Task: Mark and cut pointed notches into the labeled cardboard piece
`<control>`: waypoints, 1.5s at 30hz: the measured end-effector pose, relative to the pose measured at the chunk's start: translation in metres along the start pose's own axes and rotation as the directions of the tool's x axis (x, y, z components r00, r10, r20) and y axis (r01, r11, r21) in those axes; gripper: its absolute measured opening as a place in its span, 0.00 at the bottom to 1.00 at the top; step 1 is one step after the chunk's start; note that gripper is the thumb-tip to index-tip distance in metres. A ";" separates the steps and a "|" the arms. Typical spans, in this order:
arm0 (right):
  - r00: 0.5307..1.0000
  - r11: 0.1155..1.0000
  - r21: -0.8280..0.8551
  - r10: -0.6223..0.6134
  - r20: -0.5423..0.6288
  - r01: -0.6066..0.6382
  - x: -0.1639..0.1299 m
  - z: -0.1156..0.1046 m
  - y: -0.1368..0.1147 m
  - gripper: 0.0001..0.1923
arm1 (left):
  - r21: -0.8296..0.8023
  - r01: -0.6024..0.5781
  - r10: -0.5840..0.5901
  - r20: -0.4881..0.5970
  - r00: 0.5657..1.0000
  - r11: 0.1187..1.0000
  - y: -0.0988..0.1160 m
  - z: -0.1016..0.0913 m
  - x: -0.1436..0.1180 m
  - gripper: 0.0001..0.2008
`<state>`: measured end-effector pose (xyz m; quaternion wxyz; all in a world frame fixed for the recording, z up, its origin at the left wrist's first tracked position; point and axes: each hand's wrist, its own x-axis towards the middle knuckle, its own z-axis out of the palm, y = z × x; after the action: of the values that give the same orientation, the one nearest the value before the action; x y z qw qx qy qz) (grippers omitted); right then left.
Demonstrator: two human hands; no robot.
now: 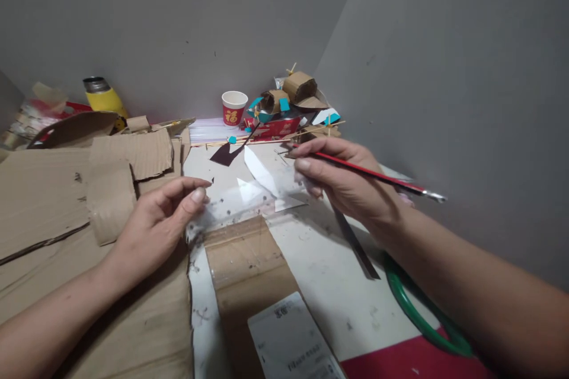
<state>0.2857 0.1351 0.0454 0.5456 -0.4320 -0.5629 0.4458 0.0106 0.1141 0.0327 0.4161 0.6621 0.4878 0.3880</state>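
My left hand (164,210) is closed, thumb and forefinger pinched on the left end of a clear plastic strip (235,204). The strip stretches across to my right hand (342,174), whose lower fingers seem to be on its other end. Between that hand's thumb and forefinger lies a red and black pencil (368,172), its silvery end pointing right and toward me. Behind the strip are white paper pieces (259,170) and a dark cut piece (226,154). Below it lies a brown cardboard piece (249,254) with a printed white label (293,337).
Cardboard sheets (44,183) cover the left side. At the back stand a yellow bottle (106,100), a red-and-white paper cup (234,109) and cardboard rolls (300,87) with thin sticks. Green-handled scissors (409,302) are partly under my right forearm, near a dark strip (355,246).
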 end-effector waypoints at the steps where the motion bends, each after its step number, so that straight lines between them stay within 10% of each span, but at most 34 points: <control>1: 0.999 1.000 -0.008 0.011 0.039 -0.011 -0.003 0.002 0.001 0.09 | -0.015 0.015 -0.015 0.036 0.999 1.000 0.002 0.001 -0.002 0.18; 9: 0.967 0.995 -0.056 0.095 0.237 -0.084 -0.028 0.017 0.000 0.10 | 0.072 0.156 -0.170 0.521 0.836 0.985 0.023 0.009 -0.022 0.16; 25: 0.999 0.998 0.054 0.037 0.031 -0.038 -0.016 0.011 0.018 0.20 | -0.143 0.185 -0.147 0.242 0.959 0.972 0.020 -0.006 -0.012 0.10; 32: 1.000 0.999 0.026 0.023 -0.003 -0.023 -0.017 0.013 0.018 0.20 | -0.081 0.163 -0.157 0.081 0.984 0.983 0.020 -0.005 -0.012 0.24; 45: 0.997 0.997 0.046 0.062 0.055 -0.064 -0.024 0.024 0.015 0.25 | -0.091 0.235 -0.212 0.211 0.954 0.968 0.009 -0.006 -0.010 0.32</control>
<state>0.2625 0.1140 0.0248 0.5263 -0.4242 -0.5526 0.4876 0.0055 0.1037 0.0422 0.5416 0.6131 0.4923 0.2974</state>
